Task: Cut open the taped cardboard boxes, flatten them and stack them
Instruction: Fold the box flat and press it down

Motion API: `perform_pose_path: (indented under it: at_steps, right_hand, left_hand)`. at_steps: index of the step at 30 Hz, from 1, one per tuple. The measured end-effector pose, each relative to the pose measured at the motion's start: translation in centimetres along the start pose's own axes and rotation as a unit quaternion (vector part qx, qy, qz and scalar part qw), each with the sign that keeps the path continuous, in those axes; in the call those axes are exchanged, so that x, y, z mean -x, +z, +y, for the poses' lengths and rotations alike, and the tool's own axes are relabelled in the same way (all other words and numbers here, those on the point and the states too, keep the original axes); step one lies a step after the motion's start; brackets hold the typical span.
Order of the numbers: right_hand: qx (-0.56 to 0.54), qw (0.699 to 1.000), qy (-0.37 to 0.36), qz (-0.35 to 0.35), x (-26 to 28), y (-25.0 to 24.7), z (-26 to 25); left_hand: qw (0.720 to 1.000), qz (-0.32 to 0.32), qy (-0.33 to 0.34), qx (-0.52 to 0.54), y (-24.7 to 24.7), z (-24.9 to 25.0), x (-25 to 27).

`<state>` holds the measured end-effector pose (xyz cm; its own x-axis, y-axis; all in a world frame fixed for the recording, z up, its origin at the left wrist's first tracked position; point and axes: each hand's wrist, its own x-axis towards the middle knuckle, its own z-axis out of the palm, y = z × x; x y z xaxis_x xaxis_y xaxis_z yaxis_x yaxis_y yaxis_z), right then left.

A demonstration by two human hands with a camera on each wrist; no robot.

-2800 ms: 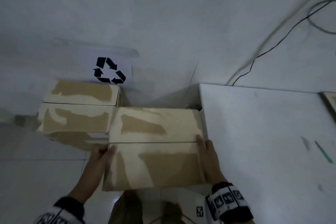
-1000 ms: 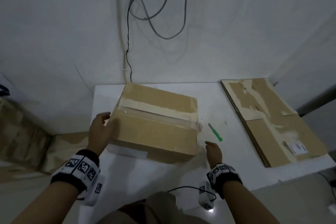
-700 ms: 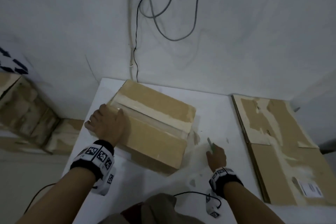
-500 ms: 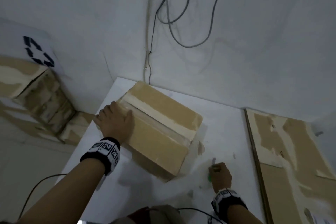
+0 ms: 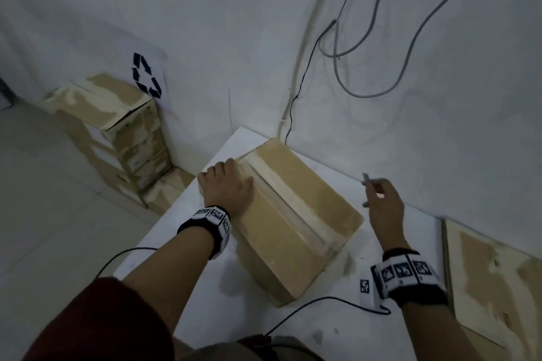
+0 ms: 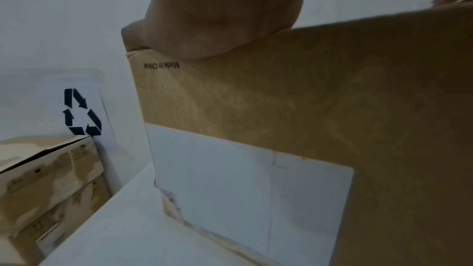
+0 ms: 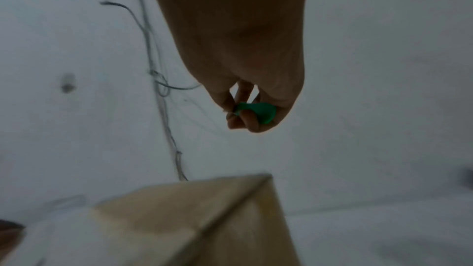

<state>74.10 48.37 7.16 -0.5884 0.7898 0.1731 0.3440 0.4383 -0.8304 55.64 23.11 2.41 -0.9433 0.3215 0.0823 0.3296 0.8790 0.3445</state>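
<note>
Your left hand (image 5: 225, 184) lies flat on the taped box (image 5: 296, 214), palm pressing its top at the far-left corner, beside the tape seam (image 5: 289, 211). Your right hand (image 5: 382, 205) pinches the green cutter (image 7: 258, 112), raised just right of the box, not touching it. Watch it: that seam runs straight toward your left fingers, so a slip could nick them.
</note>
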Motion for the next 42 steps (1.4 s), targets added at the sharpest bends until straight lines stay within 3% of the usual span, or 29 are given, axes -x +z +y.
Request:
perform_pose_path:
  at_steps: [4,8,14,26,32,42]
  right_hand:
    - [-0.003,0.984,-0.024,-0.179,-0.4,5.7,-5.4]
    - [0.033,0.965,-0.043,-0.256,0.7,12.2,-7.3]
    - [0.060,0.969,-0.077,-0.227,1.3,16.8,-9.2]
    - [0.148,0.946,-0.161,-0.241,0.8,18.4,-10.0]
    - [0.297,0.902,-0.181,-0.254,1.2,19.1,-11.6]
    - [0.328,0.891,-0.179,-0.257,3.8,13.2,-8.2]
  left_hand:
    - [1.000,0.014,-0.001,0.010,0.2,-0.2,-0.1]
    - [0.999,0.024,-0.005,0.025,0.2,-0.3,0.0]
    - [0.998,0.034,-0.001,0.043,0.4,-0.5,-0.1]
    - [0.998,0.028,-0.004,0.055,0.6,-0.6,-0.4]
    - [0.998,0.017,-0.009,0.066,0.5,-0.5,-0.5]
    - [0.998,0.031,-0.015,0.056,0.8,-0.5,-0.6]
